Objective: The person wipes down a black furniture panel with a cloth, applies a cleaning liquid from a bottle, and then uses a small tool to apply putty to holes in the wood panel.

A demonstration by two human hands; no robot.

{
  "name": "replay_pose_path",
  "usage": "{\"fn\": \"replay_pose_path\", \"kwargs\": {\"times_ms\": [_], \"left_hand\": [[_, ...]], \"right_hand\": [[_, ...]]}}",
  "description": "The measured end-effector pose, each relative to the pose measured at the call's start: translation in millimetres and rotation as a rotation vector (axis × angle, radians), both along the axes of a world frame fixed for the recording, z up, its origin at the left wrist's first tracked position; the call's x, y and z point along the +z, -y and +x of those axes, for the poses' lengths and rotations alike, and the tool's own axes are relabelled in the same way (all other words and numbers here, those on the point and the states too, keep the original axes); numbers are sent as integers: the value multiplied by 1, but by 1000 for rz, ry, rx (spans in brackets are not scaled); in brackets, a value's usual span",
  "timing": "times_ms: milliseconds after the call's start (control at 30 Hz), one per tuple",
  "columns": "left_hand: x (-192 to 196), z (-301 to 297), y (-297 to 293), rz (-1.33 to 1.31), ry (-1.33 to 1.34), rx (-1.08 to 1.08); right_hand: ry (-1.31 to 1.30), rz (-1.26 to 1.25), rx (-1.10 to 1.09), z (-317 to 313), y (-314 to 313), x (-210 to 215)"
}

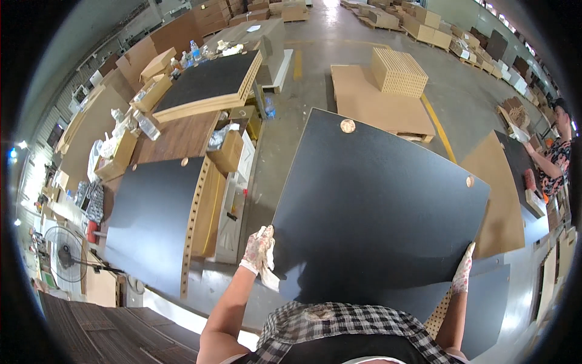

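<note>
A large, flat black board with a pale edge and round copper-toned spots near its two far corners (382,200) lies directly ahead of and between both hands. The left hand (259,250), in a white glove with red marks, is closed on its left edge; the similarly gloved right hand (463,273) is closed on its right edge, finger curl partly hidden. Both touch the board, so neither is nearer. Its far edge slants, left corner farther out; the long axis cannot be told. Left of the board lies a black-topped panel with a slotted tan edge (159,212); beyond it, a tan perforated block (400,73).
</note>
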State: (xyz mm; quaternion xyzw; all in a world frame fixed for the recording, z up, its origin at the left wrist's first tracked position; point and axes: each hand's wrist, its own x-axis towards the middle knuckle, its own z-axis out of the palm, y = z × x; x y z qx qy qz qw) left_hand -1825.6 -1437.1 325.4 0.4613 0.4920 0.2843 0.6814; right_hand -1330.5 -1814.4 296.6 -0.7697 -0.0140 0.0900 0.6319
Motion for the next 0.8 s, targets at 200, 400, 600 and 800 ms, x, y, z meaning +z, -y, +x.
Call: {"fn": "replay_pose_path", "kwargs": {"times_ms": [200,400,600,800], "left_hand": [[-17,44,-95,149,-103,30],[26,90,-171,38,86,320],[76,71,-310,356,-268,385],[123,27,-418,268,-174,512]], "right_hand": [[-28,111,187,50,-151,14],[-29,158,186,159,-282,-7],[-239,240,644,156,-510,82],[-91,58,575,117,-705,112]]}}
